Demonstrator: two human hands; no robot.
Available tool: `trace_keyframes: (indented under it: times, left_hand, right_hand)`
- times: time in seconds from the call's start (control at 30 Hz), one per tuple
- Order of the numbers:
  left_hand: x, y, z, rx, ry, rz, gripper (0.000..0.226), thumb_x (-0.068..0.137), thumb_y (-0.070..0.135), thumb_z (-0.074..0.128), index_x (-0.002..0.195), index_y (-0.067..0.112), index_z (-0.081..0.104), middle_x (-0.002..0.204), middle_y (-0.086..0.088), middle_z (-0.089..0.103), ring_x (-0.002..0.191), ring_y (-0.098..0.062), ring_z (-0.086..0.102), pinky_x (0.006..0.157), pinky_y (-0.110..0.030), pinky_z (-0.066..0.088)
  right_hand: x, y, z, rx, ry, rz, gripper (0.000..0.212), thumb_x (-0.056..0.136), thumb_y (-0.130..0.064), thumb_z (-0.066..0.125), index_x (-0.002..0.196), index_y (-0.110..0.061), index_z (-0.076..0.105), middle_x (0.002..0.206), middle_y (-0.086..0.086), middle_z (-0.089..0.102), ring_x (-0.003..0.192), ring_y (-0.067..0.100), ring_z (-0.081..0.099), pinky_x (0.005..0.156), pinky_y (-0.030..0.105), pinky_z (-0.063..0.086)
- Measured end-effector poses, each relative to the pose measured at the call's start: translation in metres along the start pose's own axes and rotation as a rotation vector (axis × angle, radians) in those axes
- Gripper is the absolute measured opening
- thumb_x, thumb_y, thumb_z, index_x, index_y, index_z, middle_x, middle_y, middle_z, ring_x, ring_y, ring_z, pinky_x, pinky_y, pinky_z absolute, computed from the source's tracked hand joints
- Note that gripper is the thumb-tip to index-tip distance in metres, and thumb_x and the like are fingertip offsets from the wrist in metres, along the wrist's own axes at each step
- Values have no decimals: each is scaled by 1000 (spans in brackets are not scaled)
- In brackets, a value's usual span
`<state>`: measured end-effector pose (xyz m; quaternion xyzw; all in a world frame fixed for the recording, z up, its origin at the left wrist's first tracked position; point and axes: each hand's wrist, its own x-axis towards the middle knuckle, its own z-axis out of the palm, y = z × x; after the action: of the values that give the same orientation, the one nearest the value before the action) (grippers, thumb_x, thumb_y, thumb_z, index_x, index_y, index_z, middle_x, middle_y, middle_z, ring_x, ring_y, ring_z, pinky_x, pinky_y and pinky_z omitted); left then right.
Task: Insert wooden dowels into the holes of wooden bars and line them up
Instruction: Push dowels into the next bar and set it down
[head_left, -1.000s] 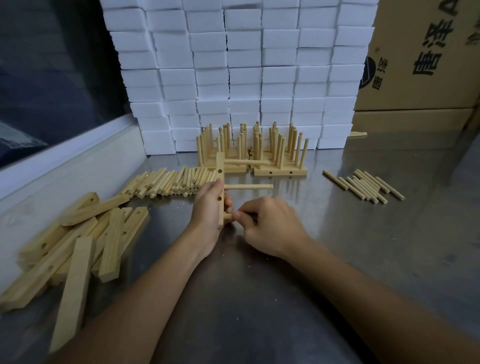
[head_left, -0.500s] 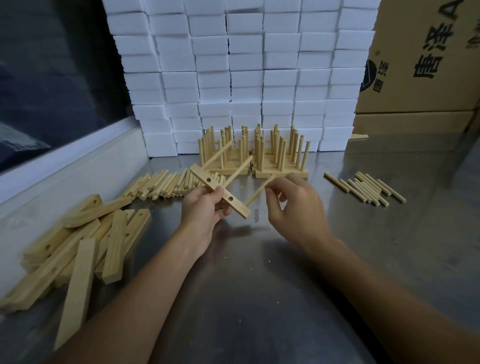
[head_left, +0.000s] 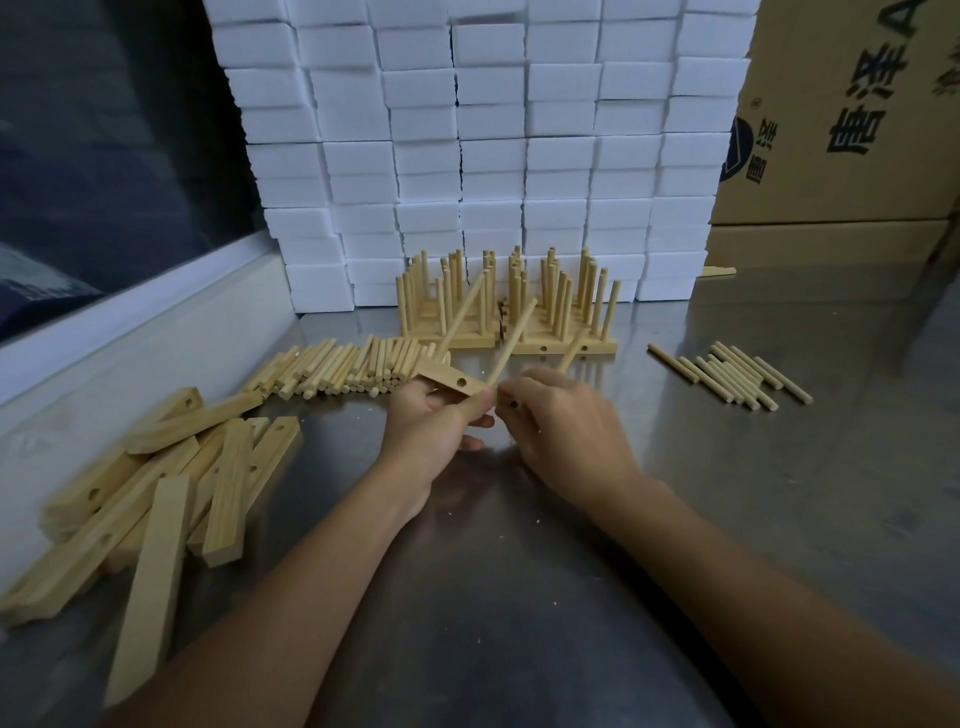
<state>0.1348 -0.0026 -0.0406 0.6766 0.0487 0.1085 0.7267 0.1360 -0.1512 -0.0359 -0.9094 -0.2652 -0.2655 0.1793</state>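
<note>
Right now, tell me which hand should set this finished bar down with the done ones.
Right hand: it grips the bar at the end nearer the finished row and is closer to it. The left hand holds the bar's middle and could let go.

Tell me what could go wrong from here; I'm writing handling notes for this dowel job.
1. The held bar is tilted, its three dowels leaning out toward the finished assemblies; swinging it in could knock them over.
2. The left hand and right hand grip it in mid-air, so a loosely seated dowel might slip out.
3. The loose dowels lie just beyond; a bump could roll them.
</note>
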Motion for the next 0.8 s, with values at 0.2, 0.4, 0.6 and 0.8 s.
trace_keyframes:
  times: [0.2,0.4,0.6,0.8]
  left_hand:
    - [1,-3,-1,8,2,6,19,83,15,79,98,10,68,87,-4,77,75,-16,74,51,-20,51]
    - [5,0,-2,-103,95,-44,38,85,14,77,115,10,54,102,-15,70,78,-22,72,52,-25,54]
    - [9,2,-7,-176,108,-73,30,93,10,66,117,-5,56,82,-14,59,53,-18,59,49,-27,55]
    - [9,2,-7,-177,116,-78,27,94,12,65,116,-3,58,77,-12,58,52,-18,58,47,-27,52]
  right_hand:
    - [4,4,5,-155,-76,-49,20,101,-17,51,119,-14,57,116,5,57,81,29,63,67,41,54]
    - [4,22,4,-252,-116,30,21,101,-17,50,122,-16,50,122,5,52,87,25,62,70,40,55]
    - [3,43,-2,-263,-115,177,19,103,-22,48,117,-19,60,117,2,57,90,25,60,63,33,43]
    - [6,50,-2,-196,-125,293,19,99,-22,57,110,-22,71,111,1,63,94,27,61,67,33,45]
